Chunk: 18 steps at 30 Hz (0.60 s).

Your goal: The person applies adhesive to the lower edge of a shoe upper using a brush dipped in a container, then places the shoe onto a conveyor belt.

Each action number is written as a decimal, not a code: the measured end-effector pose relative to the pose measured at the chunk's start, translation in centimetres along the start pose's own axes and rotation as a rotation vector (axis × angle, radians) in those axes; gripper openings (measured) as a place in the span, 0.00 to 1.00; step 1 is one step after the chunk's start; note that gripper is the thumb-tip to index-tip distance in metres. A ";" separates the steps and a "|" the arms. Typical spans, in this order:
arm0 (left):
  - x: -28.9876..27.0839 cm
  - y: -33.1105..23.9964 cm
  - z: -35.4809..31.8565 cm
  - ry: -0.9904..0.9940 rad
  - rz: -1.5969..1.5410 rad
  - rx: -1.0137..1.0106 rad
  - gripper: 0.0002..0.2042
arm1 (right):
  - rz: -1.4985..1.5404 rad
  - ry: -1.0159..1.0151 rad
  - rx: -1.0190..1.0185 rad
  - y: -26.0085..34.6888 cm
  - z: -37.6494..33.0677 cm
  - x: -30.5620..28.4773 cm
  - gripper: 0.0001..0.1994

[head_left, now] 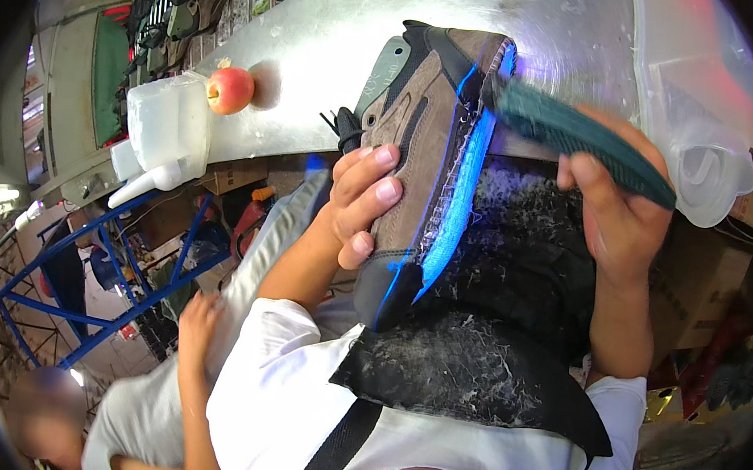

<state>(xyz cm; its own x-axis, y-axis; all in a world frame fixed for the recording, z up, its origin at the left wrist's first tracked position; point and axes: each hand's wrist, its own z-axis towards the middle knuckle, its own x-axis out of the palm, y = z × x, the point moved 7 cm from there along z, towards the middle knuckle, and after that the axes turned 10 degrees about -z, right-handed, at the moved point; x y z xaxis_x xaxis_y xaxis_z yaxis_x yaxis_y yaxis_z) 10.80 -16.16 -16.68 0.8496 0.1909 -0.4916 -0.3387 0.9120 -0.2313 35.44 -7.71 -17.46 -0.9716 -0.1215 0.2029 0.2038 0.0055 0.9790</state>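
Observation:
My left hand (362, 198) is closed around the side of a brown and black shoe upper (415, 153), tilted on its side with the toe toward me. Its bottom faces right and shines bright blue, with a line of stitching along the edge. Black laces hang from its left side. In my right hand (620, 212), a dark green shoe sole (574, 131) is pinched by its near end. The sole's far end meets the upper's heel, or lies just over it; I cannot tell which. A dusty black apron (481, 369) covers my lap.
Beyond the shoe lies a metal table (339, 53), with a red apple (230, 91) beside a translucent container (169, 123) on the left. A clear plastic jug (708, 179) stands at the right edge. Several shoes (186, 3) hang far left. Another person (145, 421) is close on my left.

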 end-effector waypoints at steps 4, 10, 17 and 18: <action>-0.4 0.1 1.0 0.148 -0.043 0.079 0.40 | -0.307 0.116 -0.440 2.5 0.4 1.0 0.13; -1.1 0.2 0.8 0.251 -0.084 0.149 0.37 | -0.214 0.263 -0.433 2.9 -0.2 0.4 0.11; -0.6 -0.4 1.9 0.227 -0.065 0.068 0.32 | -0.271 0.039 -0.244 2.6 0.1 -0.1 0.09; -0.4 -0.6 1.8 0.203 -0.055 0.047 0.32 | -0.288 0.007 -0.206 2.5 0.1 -0.2 0.10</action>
<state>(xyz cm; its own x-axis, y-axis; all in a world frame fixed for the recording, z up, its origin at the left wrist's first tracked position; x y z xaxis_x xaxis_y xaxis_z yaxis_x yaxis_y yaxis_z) 11.44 -16.15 -14.81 0.7662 0.0674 -0.6390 -0.2705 0.9359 -0.2257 36.10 -7.54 -15.03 -0.9920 -0.0962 -0.0818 -0.0578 -0.2298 0.9715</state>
